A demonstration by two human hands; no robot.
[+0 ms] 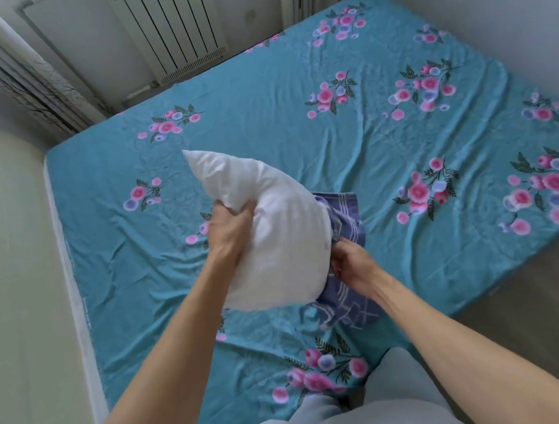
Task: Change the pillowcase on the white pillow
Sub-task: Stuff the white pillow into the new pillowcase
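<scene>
Midway over the teal floral-sheeted bed (pixel 350 160), the left hand (pixel 230 230) fingers clutch the plump white pillow (pixel 273 242), while at its four o'clock the right hand (pixel 353 263) fingers pinch the bunched blue-and-white striped pillowcase (pixel 344 303).

White pillow (pixel 273 232): matt woven cloth, soft and puffed, finely creased where the left hand (pixel 230 230) grips it. Pillowcase (pixel 345 301): thin blue-violet cloth printed with pale lines, bunched into folds where the right hand (pixel 353 264) pinches it. Bed sheet (pixel 299 137): smooth teal cloth with a faint sheen, printed with pink flowers, rippled by shallow wrinkles. Radiator (pixel 172 27): ribbed panel, white painted finish, semi-matt. Wall (pixel 14 263): plain, matt, pale surface.
</scene>
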